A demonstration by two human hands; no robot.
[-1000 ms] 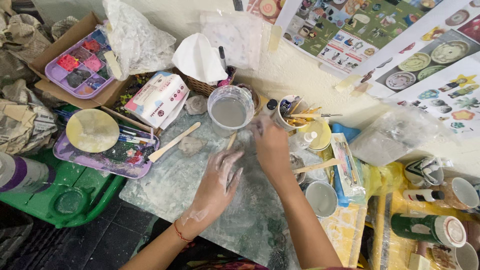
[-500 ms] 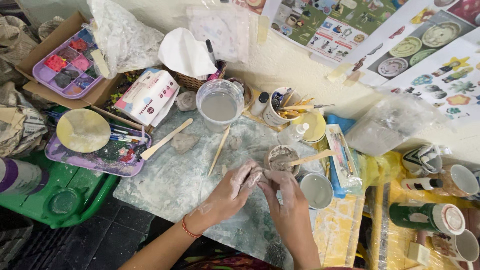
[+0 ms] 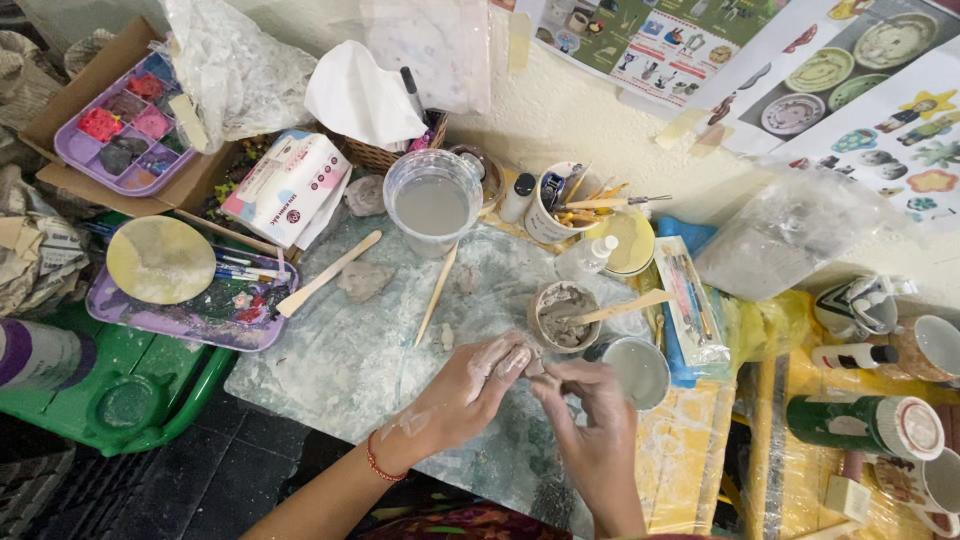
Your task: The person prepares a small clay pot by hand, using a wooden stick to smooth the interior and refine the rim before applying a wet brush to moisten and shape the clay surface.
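Note:
My left hand (image 3: 470,385) and my right hand (image 3: 590,410), both smeared with grey clay, meet over the plastic-covered work surface (image 3: 340,370). Between their fingertips is a small lump of clay (image 3: 533,367), pinched from both sides. Just beyond the hands stands a small pot of wet clay slip (image 3: 560,315) with a wooden stick (image 3: 625,305) resting in it. A clear cup of cloudy grey water (image 3: 432,205) stands farther back. A loose clay lump (image 3: 362,280) and two wooden modelling tools (image 3: 325,275) (image 3: 436,293) lie on the plastic.
A purple paint palette (image 3: 190,300) with a round yellow disc sits left, over a green tray (image 3: 130,400). A cup of brushes (image 3: 565,205), a tissue pack (image 3: 285,185), a white cup (image 3: 640,370) and painted mugs (image 3: 930,350) crowd the back and right.
My right hand came back from the brush cup toward me. Both hands moved together in front of the slip pot and now pinch a small piece of clay.

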